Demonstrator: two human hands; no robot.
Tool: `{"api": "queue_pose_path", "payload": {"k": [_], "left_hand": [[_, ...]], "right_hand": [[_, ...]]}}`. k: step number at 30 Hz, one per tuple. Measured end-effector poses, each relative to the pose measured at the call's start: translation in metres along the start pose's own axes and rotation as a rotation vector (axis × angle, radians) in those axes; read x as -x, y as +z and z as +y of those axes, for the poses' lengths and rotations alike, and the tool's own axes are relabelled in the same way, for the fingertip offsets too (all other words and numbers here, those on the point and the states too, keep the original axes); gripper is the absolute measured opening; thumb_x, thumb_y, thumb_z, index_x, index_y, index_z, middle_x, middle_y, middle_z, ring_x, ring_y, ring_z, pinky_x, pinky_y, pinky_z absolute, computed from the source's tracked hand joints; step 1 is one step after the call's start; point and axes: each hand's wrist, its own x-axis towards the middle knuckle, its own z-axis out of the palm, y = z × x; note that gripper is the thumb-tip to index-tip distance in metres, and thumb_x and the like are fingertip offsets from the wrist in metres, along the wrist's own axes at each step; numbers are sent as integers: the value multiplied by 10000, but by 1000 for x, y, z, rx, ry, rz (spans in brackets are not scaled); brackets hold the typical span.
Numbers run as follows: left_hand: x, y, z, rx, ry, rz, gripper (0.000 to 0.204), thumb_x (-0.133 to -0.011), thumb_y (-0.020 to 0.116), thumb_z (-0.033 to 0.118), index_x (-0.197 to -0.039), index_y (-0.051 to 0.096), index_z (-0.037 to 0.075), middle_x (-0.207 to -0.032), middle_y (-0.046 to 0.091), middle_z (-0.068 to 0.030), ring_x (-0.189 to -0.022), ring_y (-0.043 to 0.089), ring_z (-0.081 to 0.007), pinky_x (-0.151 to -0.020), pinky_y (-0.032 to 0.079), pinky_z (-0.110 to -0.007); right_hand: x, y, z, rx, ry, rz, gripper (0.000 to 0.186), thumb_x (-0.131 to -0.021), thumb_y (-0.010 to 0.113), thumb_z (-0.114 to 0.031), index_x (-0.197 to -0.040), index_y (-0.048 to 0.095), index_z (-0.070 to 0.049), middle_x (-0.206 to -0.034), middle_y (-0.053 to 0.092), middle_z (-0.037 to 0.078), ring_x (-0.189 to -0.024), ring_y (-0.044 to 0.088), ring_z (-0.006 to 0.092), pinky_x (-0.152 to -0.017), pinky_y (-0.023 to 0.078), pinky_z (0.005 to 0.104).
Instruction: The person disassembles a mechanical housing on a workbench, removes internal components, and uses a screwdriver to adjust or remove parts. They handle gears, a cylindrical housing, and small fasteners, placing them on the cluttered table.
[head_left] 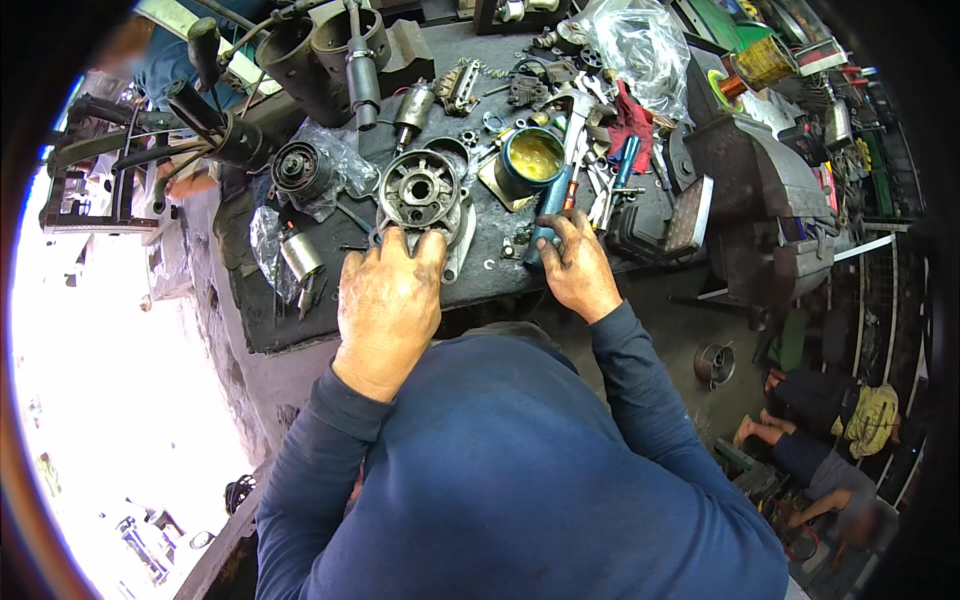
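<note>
My left hand has its fingers bent over the near rim of a round metal motor housing, which has a ringed hub and a dark hole in its middle. The housing lies on a flanged metal casting. To the right, my right hand closes on the blue grip of a hammer. The hammer's head points away from me. Just left of it stands an open tin of yellow grease. My right palm is hidden.
Small cylindrical motors and a round coil part lie at the left on the dark bench. Wrenches, a red rag and a clear plastic bag crowd the right. A vise-like block stands beyond. Other people are at the lower right.
</note>
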Motion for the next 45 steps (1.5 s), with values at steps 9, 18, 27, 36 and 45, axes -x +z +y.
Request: {"api": "queue_pose_path", "payload": {"k": [9, 18, 27, 36, 45], "left_hand": [[-3, -2, -2, 10, 21, 21, 288, -982, 715, 371, -942, 700, 86, -872, 663, -137, -744, 717, -320, -718, 532, -463], [-2, -1, -5, -41, 66, 22, 391, -970, 714, 465, -1001, 668, 78, -886, 669, -145, -723, 713, -330, -720, 541, -452], [-1, 1, -5, 67, 36, 115, 419, -918, 771, 474, -878, 718, 60, -817, 666, -151, -682, 698, -336, -689, 545, -462], [-2, -3, -5, 81, 68, 84, 327, -972, 730, 382, -915, 696, 61, -823, 669, -148, -702, 702, -341, -697, 545, -463], [-4, -2, -9, 103, 22, 32, 367, -964, 739, 426, -985, 692, 63, -862, 683, -153, -717, 717, -359, -662, 568, -453]], "right_hand": [[4, 0, -2, -2, -13, 8, 278, -963, 687, -94, -1232, 700, -27, -1224, 631, 205, -1142, 648, 432, -985, 520, 470], [10, 1, -3, 10, 2, -11, 282, -962, 686, -84, -1237, 701, -23, -1202, 631, 198, -1119, 643, 415, -977, 511, 467], [14, 2, -6, -20, 0, -9, 276, -948, 705, -110, -1205, 713, -9, -1186, 627, 228, -1115, 645, 440, -988, 517, 486], [16, -2, -1, -33, 28, -36, 271, -948, 707, -112, -1199, 716, -10, -1193, 628, 229, -1118, 648, 438, -985, 523, 489], [15, 2, 2, -25, 15, -34, 283, -947, 710, -119, -1204, 714, -2, -1199, 630, 222, -1125, 649, 431, -990, 522, 488]]}}
